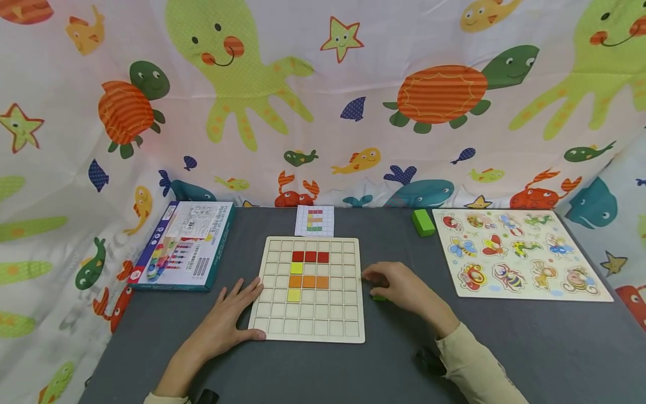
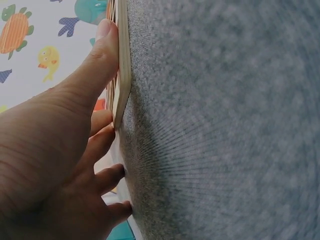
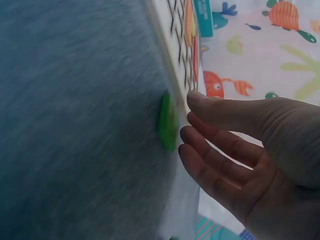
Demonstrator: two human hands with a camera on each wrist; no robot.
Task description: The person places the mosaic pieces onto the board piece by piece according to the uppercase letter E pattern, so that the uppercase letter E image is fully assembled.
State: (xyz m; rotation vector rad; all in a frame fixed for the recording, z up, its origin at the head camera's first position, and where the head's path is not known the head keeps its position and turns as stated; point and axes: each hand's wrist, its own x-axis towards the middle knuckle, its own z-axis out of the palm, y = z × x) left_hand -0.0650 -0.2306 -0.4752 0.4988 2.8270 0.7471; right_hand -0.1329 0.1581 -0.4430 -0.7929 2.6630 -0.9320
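Note:
A wooden grid board point(image 1: 313, 325) lies on the table with red point(image 1: 310, 257), orange point(image 1: 309, 282) and yellow tiles point(image 1: 294, 295) in its squares. My left hand point(image 1: 224, 320) rests at the board's left edge, fingers spread, thumb at the lower left corner; the left wrist view shows the thumb point(image 2: 102, 55) along the board's edge. Beside the right edge hovers my right hand point(image 1: 404, 289), its fingers loosely bent. Below it on the table lies a green block point(image 3: 167, 122), partly hidden in the head view. Thumb and fingers stand apart, with nothing visible between them.
A printed pattern card point(image 1: 314, 221) lies behind the board. To the left is a flat box point(image 1: 187, 244). Green blocks point(image 1: 423, 223) sit at the back right, next to a picture puzzle board point(image 1: 525, 255). A sea-animal cloth point(image 1: 353, 140) hangs behind the dark table.

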